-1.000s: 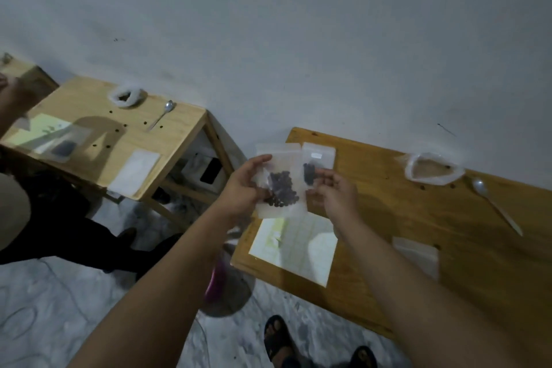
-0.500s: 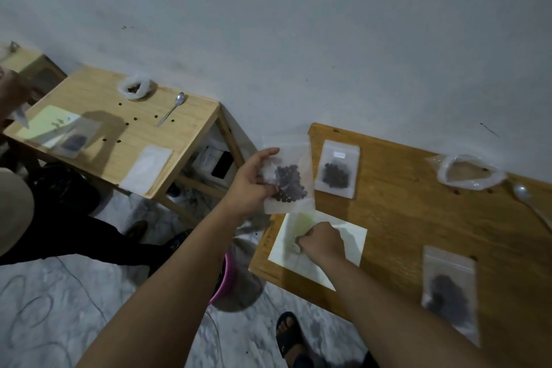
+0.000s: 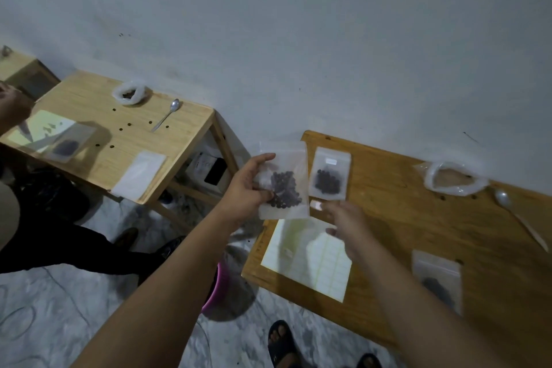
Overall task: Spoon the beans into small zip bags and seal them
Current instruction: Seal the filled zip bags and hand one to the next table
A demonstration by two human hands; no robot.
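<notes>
Head view: gripped between thumb and fingers of the left hand (image 3: 246,188), small clear plastic zip bag of dark round beans (image 3: 284,185), long axis upright, zip end up, at the light wooden table (image 3: 394,218) edge. Just beside, blurred right hand (image 3: 346,222), small pale sticker (image 3: 316,205) at fingertips (grip unreadable).

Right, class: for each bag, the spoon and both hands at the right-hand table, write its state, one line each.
Held zip bag, upright, beans inside, gripped by left hand.
Right hand, small label at fingertips; grip blurred.
Far zip bag, flat on table, beans inside, labelled.
Right zip bag, flat on table, beans inside.
Supply bag, mouth open.
Spoon, lying on table, unheld.
</notes>
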